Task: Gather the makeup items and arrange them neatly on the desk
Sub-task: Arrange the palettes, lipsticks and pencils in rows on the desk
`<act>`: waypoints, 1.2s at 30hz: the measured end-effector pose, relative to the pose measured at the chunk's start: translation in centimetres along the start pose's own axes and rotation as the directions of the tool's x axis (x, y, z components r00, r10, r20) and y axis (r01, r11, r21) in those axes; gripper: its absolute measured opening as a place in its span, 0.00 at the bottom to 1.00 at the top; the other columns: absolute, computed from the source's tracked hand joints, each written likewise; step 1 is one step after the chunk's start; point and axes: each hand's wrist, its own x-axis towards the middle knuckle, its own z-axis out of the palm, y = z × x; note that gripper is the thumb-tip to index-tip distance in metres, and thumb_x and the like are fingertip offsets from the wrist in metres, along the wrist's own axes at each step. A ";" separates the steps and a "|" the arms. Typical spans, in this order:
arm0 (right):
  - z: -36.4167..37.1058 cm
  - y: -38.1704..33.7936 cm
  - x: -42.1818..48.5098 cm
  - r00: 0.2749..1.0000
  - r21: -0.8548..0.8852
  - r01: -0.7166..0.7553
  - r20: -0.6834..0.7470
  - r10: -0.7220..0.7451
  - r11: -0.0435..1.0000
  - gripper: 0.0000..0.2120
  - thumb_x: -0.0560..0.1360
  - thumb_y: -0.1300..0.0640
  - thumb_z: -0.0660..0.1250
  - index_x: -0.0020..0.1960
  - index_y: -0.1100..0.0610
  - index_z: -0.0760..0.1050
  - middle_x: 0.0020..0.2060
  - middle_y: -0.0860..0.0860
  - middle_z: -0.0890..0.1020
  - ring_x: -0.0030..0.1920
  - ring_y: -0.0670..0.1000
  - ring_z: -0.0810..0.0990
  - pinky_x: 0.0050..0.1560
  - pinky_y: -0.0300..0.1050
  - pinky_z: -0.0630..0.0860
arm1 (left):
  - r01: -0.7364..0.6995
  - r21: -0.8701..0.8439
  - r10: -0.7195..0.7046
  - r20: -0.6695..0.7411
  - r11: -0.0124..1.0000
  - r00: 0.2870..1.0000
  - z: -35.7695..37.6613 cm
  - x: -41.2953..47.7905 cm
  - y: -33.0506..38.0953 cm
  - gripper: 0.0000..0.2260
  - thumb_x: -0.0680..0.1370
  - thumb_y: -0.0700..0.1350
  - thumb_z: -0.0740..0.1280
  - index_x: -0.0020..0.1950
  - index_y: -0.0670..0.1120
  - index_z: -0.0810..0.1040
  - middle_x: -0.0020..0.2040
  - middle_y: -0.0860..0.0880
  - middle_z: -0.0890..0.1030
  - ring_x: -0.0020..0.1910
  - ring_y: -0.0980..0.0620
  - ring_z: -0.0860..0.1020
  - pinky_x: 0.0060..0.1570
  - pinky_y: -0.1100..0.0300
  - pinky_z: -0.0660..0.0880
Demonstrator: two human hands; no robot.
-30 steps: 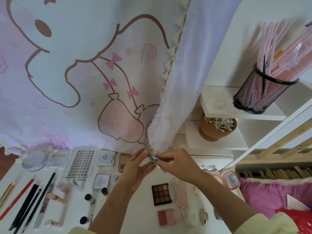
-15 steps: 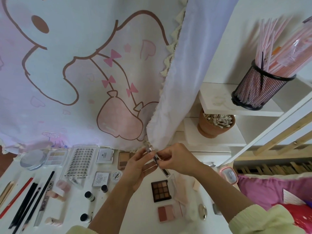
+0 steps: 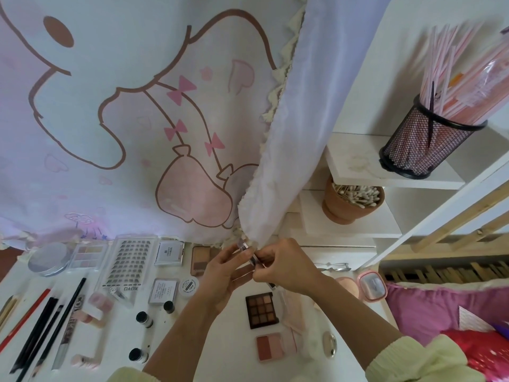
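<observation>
Both hands meet above the white desk [image 3: 237, 351] near its back edge. My left hand [image 3: 223, 274] and my right hand [image 3: 283, 267] together pinch a slim clear makeup tube [image 3: 248, 253] with a dark end; its upper tip pokes out by the curtain hem. Below the hands lie a brown eyeshadow palette [image 3: 261, 310] and a pink blush compact [image 3: 270, 347]. On the left lie a lash tray [image 3: 129, 264], a pale palette [image 3: 86, 256], a round silver compact [image 3: 49, 259], small black-capped bottles [image 3: 143, 319] and several pencils and brushes [image 3: 41, 329].
A cartoon-print curtain [image 3: 137, 119] hangs along the desk's back. White shelves at right carry a clay pot of cotton swabs [image 3: 351, 201] and a black mesh cup of pink sticks [image 3: 427, 144]. A small pink case [image 3: 371, 285] sits at the desk's right edge, beside a pink cushion [image 3: 429, 312].
The hands have stayed together on the tube, which now sits steeper and more hidden between the fingers. The camera has shifted slightly.
</observation>
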 end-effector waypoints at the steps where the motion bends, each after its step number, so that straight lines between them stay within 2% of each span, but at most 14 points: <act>1: 0.1 0.0 0.0 1.000 0.000 0.003 -0.008 -0.003 1.000 0.08 0.67 0.62 0.69 0.34 0.50 0.80 0.27 0.53 0.80 0.26 0.46 0.73 0.33 0.43 0.75 | 0.000 -0.004 0.000 -0.001 1.000 1.000 0.0 0.0 0.0 0.22 0.69 0.46 0.73 0.62 0.42 0.77 0.58 0.41 0.82 0.51 0.43 0.82 0.47 0.55 0.79; 3: 0.2 -0.1 0.1 1.000 -0.009 0.007 -0.027 -0.007 1.000 0.07 0.67 0.62 0.69 0.34 0.51 0.80 0.27 0.52 0.80 0.26 0.46 0.73 0.33 0.43 0.76 | -0.003 -0.007 0.003 -0.002 1.000 1.000 0.0 0.0 0.1 0.22 0.69 0.46 0.73 0.61 0.42 0.77 0.57 0.42 0.82 0.50 0.44 0.83 0.45 0.57 0.79; 8: 0.3 -0.1 0.1 0.998 -0.021 0.024 -0.054 -0.025 0.999 0.04 0.67 0.61 0.69 0.36 0.56 0.82 0.27 0.52 0.79 0.26 0.46 0.73 0.32 0.46 0.76 | -0.007 -0.002 0.007 0.007 1.000 1.000 0.0 0.1 0.2 0.21 0.69 0.46 0.73 0.60 0.42 0.78 0.57 0.42 0.82 0.51 0.43 0.83 0.48 0.55 0.79; 11: 0.3 0.0 0.1 0.999 0.008 0.010 -0.053 -0.010 1.000 0.05 0.67 0.59 0.69 0.40 0.54 0.84 0.28 0.50 0.81 0.27 0.49 0.77 0.34 0.48 0.79 | -0.002 -0.022 0.002 -0.005 1.000 1.000 -0.1 0.1 0.1 0.22 0.69 0.46 0.73 0.61 0.42 0.78 0.57 0.41 0.82 0.51 0.43 0.83 0.49 0.54 0.79; 14: -0.2 0.1 0.2 1.000 0.011 -0.010 0.009 0.010 1.000 0.09 0.67 0.57 0.68 0.44 0.50 0.85 0.32 0.50 0.83 0.34 0.55 0.82 0.39 0.50 0.82 | -0.005 -0.046 0.004 -0.013 0.999 1.000 -0.1 0.1 0.1 0.22 0.68 0.46 0.72 0.61 0.42 0.78 0.56 0.42 0.83 0.49 0.44 0.83 0.47 0.55 0.79; 17: -0.5 0.1 0.2 0.999 -0.023 -0.010 0.042 0.011 1.000 0.06 0.66 0.59 0.68 0.38 0.50 0.83 0.30 0.53 0.82 0.29 0.53 0.79 0.38 0.53 0.81 | -0.016 -0.031 0.016 -0.014 0.999 1.000 0.1 0.1 0.2 0.22 0.68 0.46 0.73 0.61 0.42 0.77 0.56 0.43 0.83 0.50 0.43 0.83 0.48 0.55 0.79; 21: -0.2 0.0 0.0 1.000 -0.048 -0.003 0.011 0.004 0.999 0.04 0.66 0.61 0.67 0.34 0.56 0.81 0.27 0.56 0.79 0.26 0.47 0.73 0.32 0.46 0.75 | -0.028 0.002 0.028 -0.006 1.000 1.000 0.2 0.0 0.2 0.24 0.68 0.46 0.74 0.62 0.42 0.77 0.55 0.42 0.83 0.53 0.40 0.82 0.50 0.54 0.78; 25: 0.2 0.2 -0.3 1.000 -0.057 -0.009 -0.028 0.007 0.998 0.04 0.65 0.60 0.68 0.33 0.56 0.80 0.26 0.56 0.77 0.25 0.45 0.69 0.30 0.41 0.71 | -0.034 0.018 0.034 0.003 0.999 0.999 0.3 -0.1 0.1 0.23 0.69 0.46 0.73 0.62 0.41 0.77 0.55 0.42 0.83 0.54 0.40 0.82 0.51 0.54 0.79; 31: 0.6 0.7 -0.3 0.998 -0.093 0.001 -0.059 -0.007 0.996 0.04 0.65 0.59 0.68 0.32 0.58 0.79 0.25 0.55 0.77 0.25 0.45 0.67 0.30 0.41 0.69 | -0.031 -0.005 0.031 0.008 1.000 1.000 0.2 -0.2 -0.2 0.21 0.70 0.44 0.72 0.61 0.40 0.77 0.55 0.41 0.83 0.53 0.39 0.82 0.46 0.57 0.80; 36: 0.8 0.8 -0.4 0.998 -0.087 0.008 -0.061 -0.014 0.996 0.05 0.64 0.58 0.67 0.33 0.59 0.80 0.26 0.55 0.78 0.25 0.46 0.69 0.30 0.45 0.72 | -0.028 -0.005 0.028 0.016 1.000 0.999 0.1 -0.1 -0.2 0.20 0.70 0.44 0.72 0.61 0.40 0.77 0.55 0.40 0.82 0.53 0.39 0.82 0.47 0.56 0.80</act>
